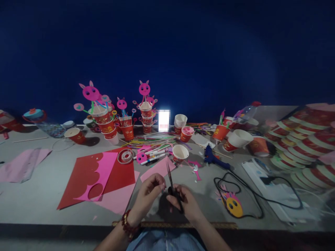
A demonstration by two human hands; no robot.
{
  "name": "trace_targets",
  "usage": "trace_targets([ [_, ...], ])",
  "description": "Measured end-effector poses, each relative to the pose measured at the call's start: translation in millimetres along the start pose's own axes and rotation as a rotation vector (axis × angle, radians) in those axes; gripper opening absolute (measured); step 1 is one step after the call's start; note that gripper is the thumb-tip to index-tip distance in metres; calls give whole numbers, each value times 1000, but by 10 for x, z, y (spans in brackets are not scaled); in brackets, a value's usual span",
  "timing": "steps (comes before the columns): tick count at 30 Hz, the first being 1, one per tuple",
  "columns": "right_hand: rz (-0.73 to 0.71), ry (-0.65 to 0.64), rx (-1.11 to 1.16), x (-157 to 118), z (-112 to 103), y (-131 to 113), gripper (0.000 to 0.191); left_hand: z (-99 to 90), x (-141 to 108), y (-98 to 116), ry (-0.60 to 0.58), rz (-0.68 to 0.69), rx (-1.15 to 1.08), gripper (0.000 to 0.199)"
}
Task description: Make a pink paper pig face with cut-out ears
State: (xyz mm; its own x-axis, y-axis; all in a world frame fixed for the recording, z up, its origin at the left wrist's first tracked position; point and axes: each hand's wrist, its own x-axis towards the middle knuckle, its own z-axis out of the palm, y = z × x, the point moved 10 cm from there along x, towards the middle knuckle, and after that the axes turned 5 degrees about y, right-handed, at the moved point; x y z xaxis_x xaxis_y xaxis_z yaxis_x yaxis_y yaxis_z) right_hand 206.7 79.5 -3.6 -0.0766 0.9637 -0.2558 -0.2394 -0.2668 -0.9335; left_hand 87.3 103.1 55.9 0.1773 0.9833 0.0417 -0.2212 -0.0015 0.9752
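Observation:
My right hand (186, 203) grips black-handled scissors (170, 180), their blades pointing away from me over the table. Close beside it on the left, my left hand (149, 193) is closed in a pinch on a small pink piece of paper (164, 187), partly hidden by the fingers. A beaded bracelet (128, 225) circles the left wrist. Just beyond the hands lies a pink paper sheet (154, 170). To the left, a magenta sheet with cut-out curves (111, 167) rests over red paper (74, 174). Pink scraps (197, 174) lie beyond the right hand.
A blue glue gun (216, 159) with a looped black cord (251, 195) lies right, beside a white power strip (274, 198). Markers (157, 158), a tape roll (125, 156) and a paper cup (180, 153) stand ahead. Decorated cup stacks (107, 127) line the back; more cups (306, 139) pile right.

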Motion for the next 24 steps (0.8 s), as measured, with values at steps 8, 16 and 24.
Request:
trace_targets([
  [8, 138, -295, -184, -198, 135, 126, 38, 5, 65, 149, -79, 46, 14, 22],
  [16, 157, -286, -221, -176, 128, 141, 39, -13, 61, 95, -90, 20, 43, 24],
  [24, 151, -284, -219, -151, 109, 193, 41, -31, 68, 102, -75, 17, 63, 25],
])
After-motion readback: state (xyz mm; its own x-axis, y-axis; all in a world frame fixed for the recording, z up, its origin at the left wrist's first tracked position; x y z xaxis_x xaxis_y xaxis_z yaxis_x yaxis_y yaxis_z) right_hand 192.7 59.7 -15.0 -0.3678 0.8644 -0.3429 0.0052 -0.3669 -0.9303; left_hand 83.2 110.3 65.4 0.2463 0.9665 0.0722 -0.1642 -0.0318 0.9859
